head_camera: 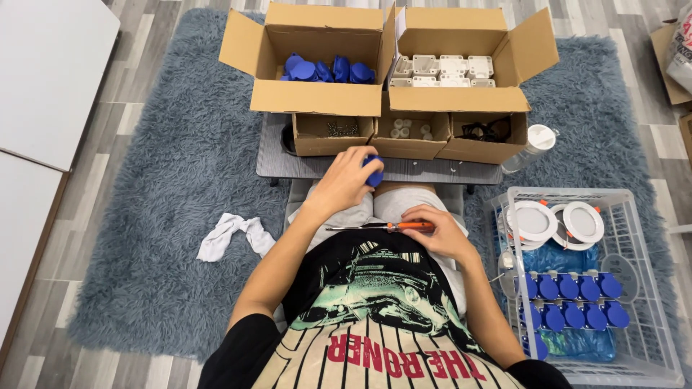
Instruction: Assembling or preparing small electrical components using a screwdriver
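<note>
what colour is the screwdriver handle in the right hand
Orange, on the screwdriver in the head view.

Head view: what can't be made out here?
- Blue part: mostly covered by the left hand; shape unclear.
- Screwdriver: handle end hidden under the right hand.
- Small middle box: white pieces too small to identify.
- White basket: cut off by the bottom and right edges.

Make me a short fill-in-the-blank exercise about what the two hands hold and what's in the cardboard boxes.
1. The left hand grips a round plastic cap coloured ____.
2. The right hand holds a screwdriver with an ____ handle.
3. The open cardboard box at top right holds square plastic housings coloured ____.

Missing words: blue; orange; white
</note>
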